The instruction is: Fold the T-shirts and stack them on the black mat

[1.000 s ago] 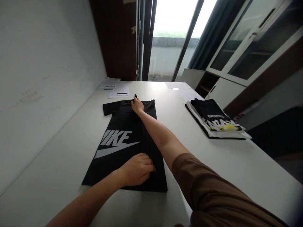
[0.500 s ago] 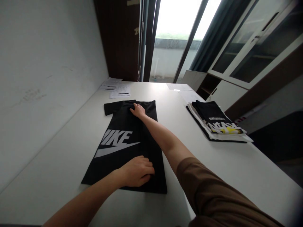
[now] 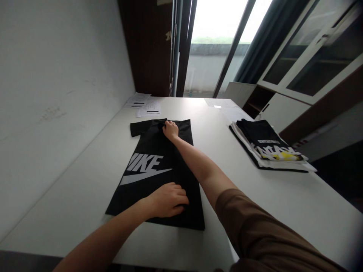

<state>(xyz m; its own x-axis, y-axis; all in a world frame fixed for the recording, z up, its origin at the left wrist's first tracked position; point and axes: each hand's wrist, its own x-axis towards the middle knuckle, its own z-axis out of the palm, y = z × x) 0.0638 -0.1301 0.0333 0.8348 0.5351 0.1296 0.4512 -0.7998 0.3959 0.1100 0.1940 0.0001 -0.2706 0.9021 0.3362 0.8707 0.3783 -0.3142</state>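
The left hand (image 3: 170, 200) lies on the low part of a black shirt (image 3: 159, 145), its fingers a bit curled. The right hand (image 3: 171, 130) reaches farther out to the neck end, fingers bent down on the cloth. I cannot tell if either hand is pinching it. The shirt is flat under both hands, with big gray letters (image 3: 146, 162) between them, to the left. One short sleeve (image 3: 138, 128) sticks out left of the right hand. Beyond that hand lie papers (image 3: 149, 107); well to its right sits a clothes pile (image 3: 272, 147).
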